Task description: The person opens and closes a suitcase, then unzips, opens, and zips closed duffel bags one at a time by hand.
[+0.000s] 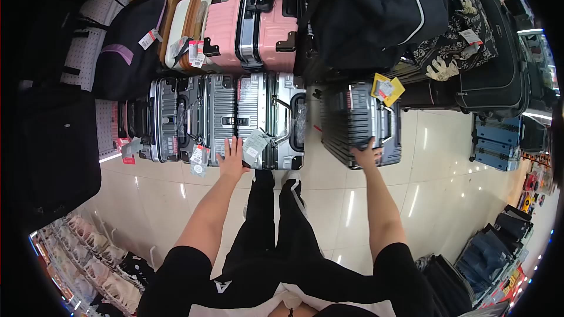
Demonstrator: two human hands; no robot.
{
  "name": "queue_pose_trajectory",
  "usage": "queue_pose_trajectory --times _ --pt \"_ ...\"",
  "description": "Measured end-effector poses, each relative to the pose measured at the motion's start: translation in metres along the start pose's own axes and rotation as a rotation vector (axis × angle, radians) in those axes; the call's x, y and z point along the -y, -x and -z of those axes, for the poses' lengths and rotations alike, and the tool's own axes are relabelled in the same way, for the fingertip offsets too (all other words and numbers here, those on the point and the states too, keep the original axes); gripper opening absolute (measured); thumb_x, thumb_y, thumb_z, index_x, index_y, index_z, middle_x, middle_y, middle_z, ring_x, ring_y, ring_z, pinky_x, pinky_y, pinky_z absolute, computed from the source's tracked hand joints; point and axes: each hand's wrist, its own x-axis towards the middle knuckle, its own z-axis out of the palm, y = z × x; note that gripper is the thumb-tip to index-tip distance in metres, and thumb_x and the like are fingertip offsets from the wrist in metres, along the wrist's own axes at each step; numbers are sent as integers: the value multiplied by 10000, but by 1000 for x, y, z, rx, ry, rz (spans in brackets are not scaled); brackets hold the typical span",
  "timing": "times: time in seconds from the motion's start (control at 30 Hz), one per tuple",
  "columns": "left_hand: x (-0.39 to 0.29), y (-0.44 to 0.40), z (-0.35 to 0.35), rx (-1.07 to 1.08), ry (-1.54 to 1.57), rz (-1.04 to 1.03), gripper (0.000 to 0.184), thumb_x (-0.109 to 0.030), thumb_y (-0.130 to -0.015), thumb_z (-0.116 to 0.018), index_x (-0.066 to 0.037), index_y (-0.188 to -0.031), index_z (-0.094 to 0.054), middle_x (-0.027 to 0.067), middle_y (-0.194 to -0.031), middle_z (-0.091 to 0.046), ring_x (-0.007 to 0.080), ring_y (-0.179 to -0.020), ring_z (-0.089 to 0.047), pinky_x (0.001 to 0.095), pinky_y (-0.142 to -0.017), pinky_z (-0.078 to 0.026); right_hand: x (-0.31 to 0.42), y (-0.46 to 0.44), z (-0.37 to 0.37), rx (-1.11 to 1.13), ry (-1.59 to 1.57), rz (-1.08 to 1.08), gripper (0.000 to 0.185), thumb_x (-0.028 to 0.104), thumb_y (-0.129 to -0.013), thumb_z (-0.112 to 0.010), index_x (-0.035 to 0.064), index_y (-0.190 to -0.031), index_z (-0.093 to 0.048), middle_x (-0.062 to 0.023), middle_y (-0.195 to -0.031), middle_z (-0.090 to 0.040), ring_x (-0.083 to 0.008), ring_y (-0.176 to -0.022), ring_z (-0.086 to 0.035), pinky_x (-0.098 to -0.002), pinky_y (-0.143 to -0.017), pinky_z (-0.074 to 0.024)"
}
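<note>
The left hand (pixel 233 167) has its fingers spread, the fingertips over the near edge of the silver suitcase (pixel 252 95), which extends forward from them; a metal latch (pixel 235 121) is just beyond. A grey tag (pixel 255 145) hangs just to the right of that hand, and a white-and-red tag (pixel 200 157) just to its left, by more grey cases in the same row. The right hand (pixel 368 155) is at the near end of the dark grey suitcase (pixel 345 118), beside its carry handle (pixel 388 132); whether the fingers pinch anything, I cannot tell. That case stands apart from the row, stretching forward and left from the hand, with a yellow tag (pixel 388 89) beyond the fingers. Forward of the left hand, past the row, is a pink suitcase (pixel 226 20); forward of the right hand is a large black bag (pixel 364 17). Pale tiled floor (pixel 343 205) shows between the two forearms.
</note>
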Motion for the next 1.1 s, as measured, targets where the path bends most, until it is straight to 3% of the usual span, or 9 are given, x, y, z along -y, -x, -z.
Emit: queue_pose_trajectory --times 0.1,0.43,0.63,0.83,0.87,0.97,1.0,1.07,1.1 --pt "-3 -2 0 24 37 14 1205 -386 -625 -805 -139 -1473 14 37 -1546 32 315 -1417 28 639 -1019 -270 38 31 -27 64 -17 -15 1171 412 -620 -748 203 -1472 27 -433 -1377 187 -623 -1280 104 -623 -1057 -115" --pt "10 -6 -1 54 10 15 1224 -356 -611 -823 -130 -1472 17 19 -1547 25 330 -1415 23 613 -1002 -323 91 111 -96 263 -55 -37 1123 470 -719 -676 146 -1456 107 -439 -1331 281 -625 -1247 213 -642 -1041 3" --pt "7 -4 2 45 38 -1 1207 -338 -629 -818 -116 -1470 21 39 -1546 57 353 -1409 48 631 -1000 -308 103 109 -82 317 -92 -84 1187 569 -688 -692 172 -1455 122 -372 -1361 320 -587 -1259 249 -672 -1021 -22" --pt "34 -16 9 107 326 -189 1107 -277 -634 -784 -55 -1462 -84 152 -1533 -23 433 -1387 19 496 -1074 -288 98 115 -58 435 -195 -31 1115 608 -677 -680 247 -1478 7 -266 -1425 315 -520 -1301 250 -630 -1048 -98" --pt "41 -25 1 7 256 -235 1056 -319 -631 -760 -17 -1443 -157 233 -1454 -267 426 -1348 -226 420 -1041 -352 101 122 -47 406 -164 -49 987 558 -706 -679 226 -1474 -155 -266 -1447 269 -447 -1374 118 -510 -1093 -146" --pt "51 -17 47 220 510 -150 996 -355 -667 -736 -16 -1434 -199 250 -1286 -490 376 -1199 -475 410 -970 -417 29 78 -80 259 -249 238 781 467 -744 -665 191 -1409 -362 -310 -1475 -105 -371 -1365 -239 -404 -1066 -280" --pt "57 -12 44 94 495 -188 903 -379 -699 -711 -23 -1411 -284 235 -1121 -604 334 -1053 -589 384 -909 -457 27 86 -67 267 -189 222 693 436 -752 -658 178 -1353 -431 -296 -1397 -244 -360 -1293 -338 -390 -1035 -322" --pt "67 6 61 104 528 -224 807 -362 -712 -697 -49 -1375 -361 227 -1156 -588 348 -1070 -571 391 -915 -452 32 107 -38 276 -75 193 529 374 -768 -644 150 -1241 -568 -267 -1242 -522 -339 -1148 -535 -362 -972 -405" --pt "73 20 65 118 542 -241 760 -354 -718 -689 -63 -1357 -399 223 -1173 -580 355 -1078 -562 394 -918 -449 27 116 -40 223 -81 178 483 370 -770 -636 137 -1192 -595 -242 -1169 -566 -349 -1101 -556 -379 -946 -422"
